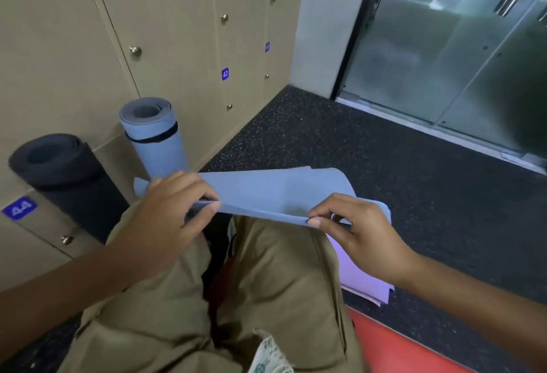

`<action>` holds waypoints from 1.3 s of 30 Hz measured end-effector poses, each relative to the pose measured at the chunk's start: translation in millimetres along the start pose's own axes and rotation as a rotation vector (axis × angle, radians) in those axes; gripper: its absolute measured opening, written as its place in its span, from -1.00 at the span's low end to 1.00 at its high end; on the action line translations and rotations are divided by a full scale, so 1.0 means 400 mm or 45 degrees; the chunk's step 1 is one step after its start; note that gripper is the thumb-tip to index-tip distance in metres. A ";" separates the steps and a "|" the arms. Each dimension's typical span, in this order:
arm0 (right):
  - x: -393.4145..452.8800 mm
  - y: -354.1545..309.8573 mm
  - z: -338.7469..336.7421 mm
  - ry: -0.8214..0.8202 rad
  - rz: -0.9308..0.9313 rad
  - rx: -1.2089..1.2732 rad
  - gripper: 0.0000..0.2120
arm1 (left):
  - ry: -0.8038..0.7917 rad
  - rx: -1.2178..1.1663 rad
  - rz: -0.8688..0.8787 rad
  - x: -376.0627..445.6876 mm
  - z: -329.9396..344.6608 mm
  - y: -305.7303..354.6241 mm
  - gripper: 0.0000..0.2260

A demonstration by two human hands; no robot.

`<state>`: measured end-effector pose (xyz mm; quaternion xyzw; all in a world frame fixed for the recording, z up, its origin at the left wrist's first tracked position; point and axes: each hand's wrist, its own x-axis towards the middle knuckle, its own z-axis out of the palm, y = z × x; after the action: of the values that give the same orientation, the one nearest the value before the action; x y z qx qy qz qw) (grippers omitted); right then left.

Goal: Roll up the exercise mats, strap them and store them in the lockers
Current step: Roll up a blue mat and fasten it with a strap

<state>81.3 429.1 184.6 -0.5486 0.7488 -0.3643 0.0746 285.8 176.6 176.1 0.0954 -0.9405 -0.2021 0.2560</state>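
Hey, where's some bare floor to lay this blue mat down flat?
The dark speckled floor is bare between the lockers and the glass door. It is crowded at the locker base, where the rolled black mat and strapped blue roll stand. The red mat covers the near right.

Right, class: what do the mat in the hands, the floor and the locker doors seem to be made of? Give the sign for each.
Mat: probably thin foam or rubber, matte blue-grey; it bends in a soft curve where both hands pinch it.
Floor: likely rubber gym flooring, black and grainy with pale flecks.
Locker doors: smooth beige panels, perhaps laminate or painted board, with small brass-coloured knobs.
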 end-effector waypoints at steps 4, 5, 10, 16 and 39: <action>-0.038 -0.043 0.043 -0.012 0.049 0.117 -0.95 | -0.017 -0.023 -0.102 -0.095 -0.023 0.010 -0.76; -0.046 -0.048 0.054 -0.035 0.075 0.133 -0.97 | -0.029 -0.063 -0.158 -0.119 -0.024 0.016 -0.76; -0.078 -0.063 0.106 -0.194 0.248 0.236 -0.93 | -0.131 -0.190 -0.330 -0.203 -0.021 0.037 -0.77; -0.093 -0.086 0.122 -0.265 0.321 0.300 -0.90 | -0.159 -0.282 -0.485 -0.266 -0.023 0.051 -0.77; -0.070 0.021 0.185 -0.248 -0.360 -0.123 -0.90 | -0.392 -0.299 -0.823 -0.211 0.021 0.012 -0.83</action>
<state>123.6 420.3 117.8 -0.6841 0.6700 -0.2799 0.0683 352.9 207.7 134.1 0.3259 -0.8598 -0.3907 0.0439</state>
